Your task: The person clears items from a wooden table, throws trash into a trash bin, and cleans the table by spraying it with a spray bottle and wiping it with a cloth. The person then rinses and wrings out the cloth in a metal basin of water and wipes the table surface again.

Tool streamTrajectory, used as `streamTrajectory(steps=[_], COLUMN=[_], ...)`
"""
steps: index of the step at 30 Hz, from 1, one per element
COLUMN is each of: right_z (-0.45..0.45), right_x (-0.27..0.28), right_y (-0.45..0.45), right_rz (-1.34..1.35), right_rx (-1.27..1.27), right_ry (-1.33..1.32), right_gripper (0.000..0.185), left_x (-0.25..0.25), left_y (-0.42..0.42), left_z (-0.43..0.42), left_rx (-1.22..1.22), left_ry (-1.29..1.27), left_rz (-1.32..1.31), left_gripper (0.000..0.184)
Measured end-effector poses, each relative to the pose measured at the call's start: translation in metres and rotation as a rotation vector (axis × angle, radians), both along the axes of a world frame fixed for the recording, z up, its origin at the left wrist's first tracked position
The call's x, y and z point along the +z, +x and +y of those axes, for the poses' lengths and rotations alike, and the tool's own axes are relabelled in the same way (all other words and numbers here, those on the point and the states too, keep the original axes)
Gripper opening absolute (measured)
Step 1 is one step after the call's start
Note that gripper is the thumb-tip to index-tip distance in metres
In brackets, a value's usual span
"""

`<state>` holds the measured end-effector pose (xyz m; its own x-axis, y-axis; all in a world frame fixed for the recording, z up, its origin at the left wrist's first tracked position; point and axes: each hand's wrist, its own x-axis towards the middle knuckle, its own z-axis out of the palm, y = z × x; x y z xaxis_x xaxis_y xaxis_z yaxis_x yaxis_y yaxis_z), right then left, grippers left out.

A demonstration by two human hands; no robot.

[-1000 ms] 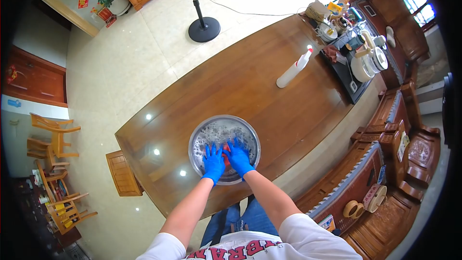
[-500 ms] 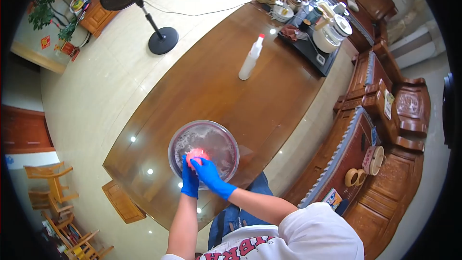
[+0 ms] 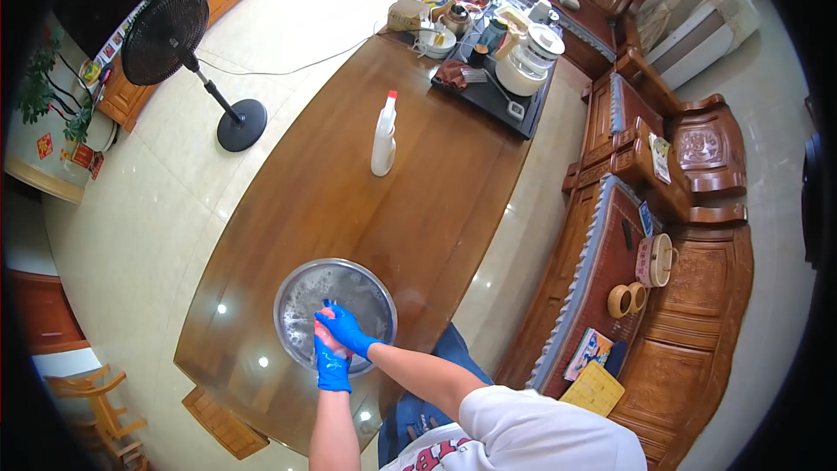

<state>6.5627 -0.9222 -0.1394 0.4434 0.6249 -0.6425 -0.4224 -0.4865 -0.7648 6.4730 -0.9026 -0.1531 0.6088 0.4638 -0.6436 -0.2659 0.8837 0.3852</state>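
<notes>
A round metal basin (image 3: 391,305) of cloudy, sudsy water stands at the near end of the wooden table. Over it, a bunched pink cloth (image 3: 325,330) is squeezed between both of my blue-gloved hands. My left hand (image 3: 332,368) closes round it from below, near the basin's front rim. From the right, my right hand (image 3: 348,331) wraps its fingers over the cloth's upper part. Much of the cloth is hidden by the gloves. Farther up the table a white spray bottle (image 3: 384,138) with a red tip stands upright.
A black tray (image 3: 501,105) at the table's far end carries a glass kettle (image 3: 526,65) and other items. A black standing fan (image 3: 240,125) is on the floor at left. Carved wooden seating (image 3: 680,323) lines the right side.
My view has shifted, so the table and basin sit lower and farther left. My hands have squeezed the pink cloth from a rounded bunch into a narrower shape.
</notes>
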Motion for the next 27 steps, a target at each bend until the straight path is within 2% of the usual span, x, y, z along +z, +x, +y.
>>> streamTrajectory(steps=[1,3,4,5,6,7,8,10,11,12,13,14,15,17,18,19,21,22,23,24,25,27], right_z=[-0.004,-0.012,-0.019,-0.026,-0.033,-0.039,-0.036,-0.022,-0.018,-0.016,-0.013,-0.010,-0.010,-0.011,-0.012,-0.020,-0.033,-0.035,-0.036,-0.036,-0.035,-0.033], right_x=[0.010,0.042,0.015,0.022,0.043,0.055,0.038,-0.006,-0.008,-0.012,-0.009,-0.008,-0.005,-0.012,-0.016,-0.010,0.009,0.015,0.000,0.012,0.014,0.033], right_y=[-0.004,-0.014,-0.040,-0.045,-0.050,-0.055,-0.061,-0.050,-0.043,-0.031,-0.015,0.000,0.012,0.019,0.019,0.027,0.048,0.050,0.043,0.047,0.047,0.043], right_rz=[-0.008,-0.284,-0.481,-0.492,-0.488,-0.481,-0.633,-0.625,-0.613,-0.599,-0.599,-0.396,-0.191,-0.417,-0.622,-0.518,-0.522,-0.524,-0.739,-0.781,-1.008,-1.214], right_rx=[0.001,0.049,0.066,0.071,0.101,0.131,0.106,0.082,0.058,-0.015,-0.012,-0.011,-0.010,-0.114,-0.207,-0.166,0.052,0.102,0.064,0.148,0.228,0.471], right_ry=[0.003,0.064,0.137,0.138,0.102,0.066,0.110,0.095,0.074,0.185,0.187,0.117,0.045,0.012,0.020,0.016,0.012,-0.092,-0.117,-0.130,-0.121,-0.118], right_gripper=[0.049,0.058,0.065,0.065,0.066,0.067,0.061,0.057,0.053,0.040,0.040,0.035,0.030,0.022,0.021,0.025,0.035,0.035,0.037,0.044,0.047,0.050], left_x=[-0.004,-0.022,-0.037,0.020,0.024,0.027,0.028,0.030,0.020,0.009,0.009,0.018,0.029,0.059,0.039,0.025,0.005,0.010,0.010,0.023,0.038,0.051], left_y=[-0.001,-0.016,-0.023,-0.004,-0.002,-0.003,-0.006,-0.008,-0.004,0.006,0.010,0.018,0.019,0.014,0.002,-0.003,-0.032,-0.039,-0.031,-0.024,-0.018,-0.009], left_z=[0.002,0.012,0.019,0.009,0.010,0.012,0.015,0.019,0.018,0.018,0.015,0.013,0.009,0.005,0.008,0.013,0.021,0.013,0.004,0.002,0.000,-0.001], left_rx=[0.018,0.008,-0.012,0.224,0.228,0.118,0.006,-0.219,-0.217,-0.146,-0.110,-0.068,-0.044,0.008,0.010,0.037,-0.335,-0.254,-0.175,-0.278,-0.405,-0.637], left_ry=[0.006,0.064,0.113,-0.101,-0.101,-0.119,-0.133,-0.161,-0.159,0.079,0.198,0.314,0.224,0.044,0.123,0.122,0.550,0.745,0.939,1.102,1.256,1.499], left_rz=[0.002,-0.016,-0.036,0.055,0.046,0.006,-0.031,-0.102,-0.103,-0.147,-0.168,-0.186,-0.149,-0.059,0.022,0.038,0.587,0.763,0.938,1.104,1.260,1.289], left_gripper=[0.056,0.055,0.054,0.046,0.046,0.044,0.042,0.038,0.038,0.037,0.037,0.037,0.039,0.044,0.053,0.053,0.061,0.065,0.069,0.070,0.071,0.075])
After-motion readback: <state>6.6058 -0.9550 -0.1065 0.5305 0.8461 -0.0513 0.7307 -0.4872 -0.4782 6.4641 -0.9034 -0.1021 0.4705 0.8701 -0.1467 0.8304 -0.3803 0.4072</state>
